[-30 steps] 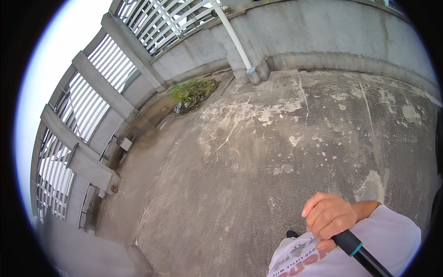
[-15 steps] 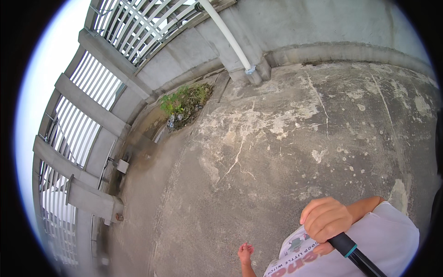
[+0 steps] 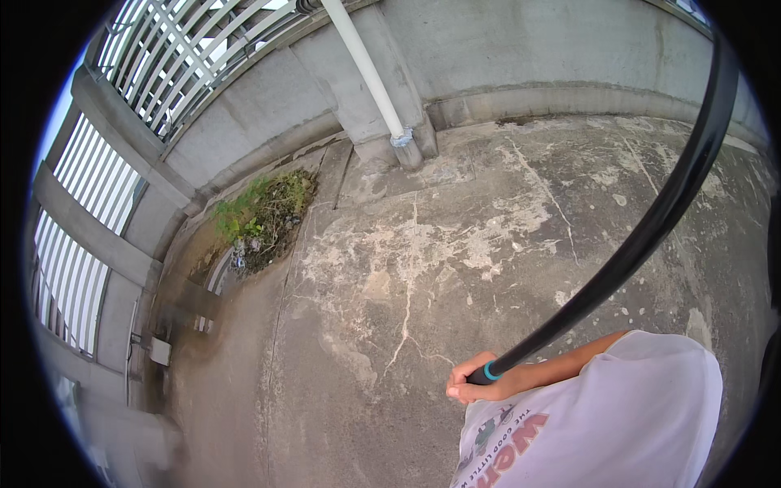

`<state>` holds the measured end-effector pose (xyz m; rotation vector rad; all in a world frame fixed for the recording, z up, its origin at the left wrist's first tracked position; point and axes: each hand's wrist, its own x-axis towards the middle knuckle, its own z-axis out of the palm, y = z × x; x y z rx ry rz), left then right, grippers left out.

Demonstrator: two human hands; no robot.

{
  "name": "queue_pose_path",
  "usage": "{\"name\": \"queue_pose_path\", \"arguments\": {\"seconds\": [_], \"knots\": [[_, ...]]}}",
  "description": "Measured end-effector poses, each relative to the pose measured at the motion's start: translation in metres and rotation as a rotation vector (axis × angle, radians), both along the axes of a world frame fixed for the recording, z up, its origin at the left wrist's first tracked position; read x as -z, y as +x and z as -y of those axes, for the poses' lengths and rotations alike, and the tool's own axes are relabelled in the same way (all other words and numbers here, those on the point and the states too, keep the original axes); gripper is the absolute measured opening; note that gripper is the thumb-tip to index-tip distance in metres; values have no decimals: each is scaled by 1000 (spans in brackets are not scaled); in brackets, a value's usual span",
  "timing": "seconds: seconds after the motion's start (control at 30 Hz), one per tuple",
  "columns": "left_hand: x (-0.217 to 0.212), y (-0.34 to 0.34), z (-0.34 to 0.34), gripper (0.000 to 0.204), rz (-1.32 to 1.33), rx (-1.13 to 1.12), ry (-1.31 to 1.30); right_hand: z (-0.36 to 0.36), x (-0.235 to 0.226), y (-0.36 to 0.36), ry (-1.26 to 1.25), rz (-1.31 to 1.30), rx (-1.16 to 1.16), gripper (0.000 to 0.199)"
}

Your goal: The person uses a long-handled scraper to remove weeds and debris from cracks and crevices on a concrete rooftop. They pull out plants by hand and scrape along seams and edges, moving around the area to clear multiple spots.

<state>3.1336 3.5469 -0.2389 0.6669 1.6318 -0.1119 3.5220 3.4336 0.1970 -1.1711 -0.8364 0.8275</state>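
Observation:
A long black pole point(image 3: 622, 264) with a teal ring by its grip is held in my right hand point(image 3: 478, 381), whose fingers are wrapped round that end. From my fist the pole runs up and to the right across the view, looking bent by the lens, and its far end is lost at the dark rim. My right forearm lies across the front of my white printed shirt point(image 3: 602, 407). My left hand is out of sight.
Cracked, stained concrete floor point(image 3: 350, 423) surrounds me. A grey wall point(image 3: 537, 49) stands at the back, with a white pipe point(image 3: 366, 73) coming down to a concrete stub. Green weeds point(image 3: 264, 215) grow at the left, near slatted railings point(image 3: 85, 211) and a small white box point(image 3: 160, 351).
My right hand has moved left and down, and the pole has swung from pointing down-right to pointing up-right. My left hand has gone out of view. The scene has shifted leftward.

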Motion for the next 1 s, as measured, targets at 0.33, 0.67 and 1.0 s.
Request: {"name": "queue_pose_path", "arguments": {"seconds": [0.33,0.67,1.0], "knots": [[-158,207,-441,31,354,201,691,-199,119,180,-271,-553,674,27],[-50,263,-520,23,13,-168,113,-457,278,348,-809,-777,299,31],[27,392,-746,22,-42,-194,-80,-736,315,486,-1055,-824,13,28]]}}
